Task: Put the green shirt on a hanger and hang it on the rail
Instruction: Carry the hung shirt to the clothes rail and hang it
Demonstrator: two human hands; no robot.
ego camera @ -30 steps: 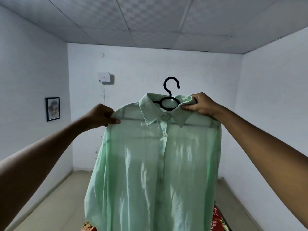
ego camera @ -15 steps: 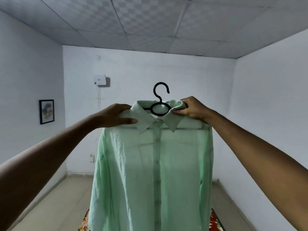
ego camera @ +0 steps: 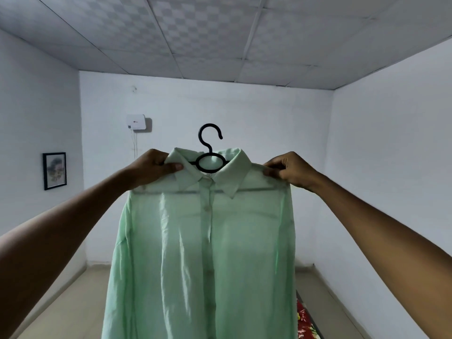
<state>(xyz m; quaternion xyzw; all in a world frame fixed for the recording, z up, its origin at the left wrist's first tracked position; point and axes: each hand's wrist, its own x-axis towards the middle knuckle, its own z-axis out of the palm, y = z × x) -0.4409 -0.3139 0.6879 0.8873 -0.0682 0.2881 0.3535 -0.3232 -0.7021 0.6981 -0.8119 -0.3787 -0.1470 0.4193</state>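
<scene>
Left hand (ego camera: 152, 168) pinching green shirt (ego camera: 203, 253) collar, right hand (ego camera: 291, 171) pinching its shoulder, on black hanger (ego camera: 209, 152)

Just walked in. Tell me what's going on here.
A person is holding a green shirt up in front of them, already on a black hanger whose hook sticks up above the collar. The left hand grips the shirt beside the collar, and the right hand pinches the other shoulder. The shirt hangs buttoned and facing the camera. No rail is in view, so hanging it up is not yet done.
</scene>
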